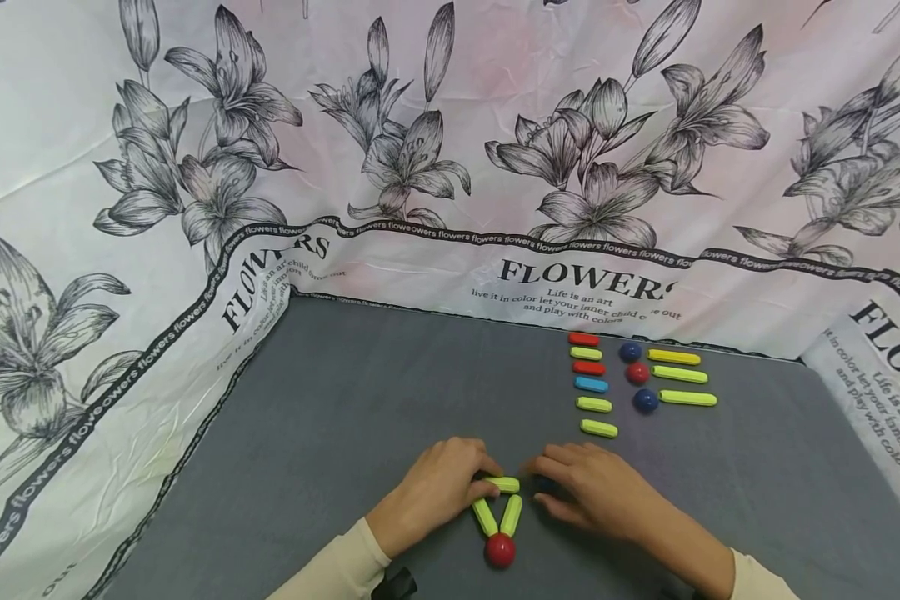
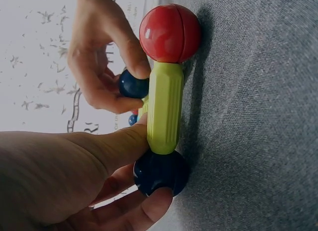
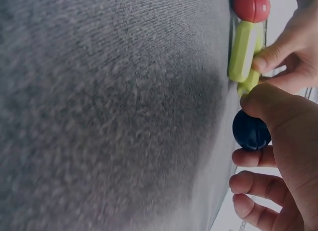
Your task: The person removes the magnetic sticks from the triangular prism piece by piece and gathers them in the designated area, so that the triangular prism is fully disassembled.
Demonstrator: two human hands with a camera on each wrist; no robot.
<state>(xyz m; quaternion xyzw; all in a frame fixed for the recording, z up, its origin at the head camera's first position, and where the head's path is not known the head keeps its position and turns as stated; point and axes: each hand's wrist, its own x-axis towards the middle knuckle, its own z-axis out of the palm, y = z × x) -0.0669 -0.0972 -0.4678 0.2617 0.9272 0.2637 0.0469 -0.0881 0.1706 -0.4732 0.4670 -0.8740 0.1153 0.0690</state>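
**A:** Two hands meet over a small triangle of green sticks on the grey mat [image 1: 330, 433]. Starting at the left, what is the left hand [image 1: 435, 492] doing?

**B:** Its fingers curl round a dark blue ball [image 2: 160, 172] at the triangle's left corner, thumb pressed against the end of the left green stick [image 1: 484, 517]. That stick's long axis runs from the blue ball back toward the person, down to the red ball [image 1: 499, 550] at the near tip.

**A:** And the middle?

**B:** The top green stick [image 1: 504, 484] lies crosswise between the two hands, its long axis left to right. The right green stick [image 1: 511, 514] slants from the red ball up toward the right hand.

**A:** The right hand [image 1: 600, 496]?

**B:** Thumb and fingers pinch a second dark blue ball [image 3: 251, 130] at the right corner, just beside the ends of the two sticks. Whether ball and sticks already touch is hard to tell; the thumb covers the joint in the right wrist view.

**A:** So which hand is nearer the open corner?

**B:** The right one; the ball sits in its fingertips, the stick ends just to its left.

**A:** Farther right?

**B:** Spare pieces lie well apart beyond the hands: a column of short sticks [image 1: 591, 384], three balls [image 1: 637, 373], and three long yellow-green sticks [image 1: 679, 375], near the flowered cloth [image 1: 450, 150].
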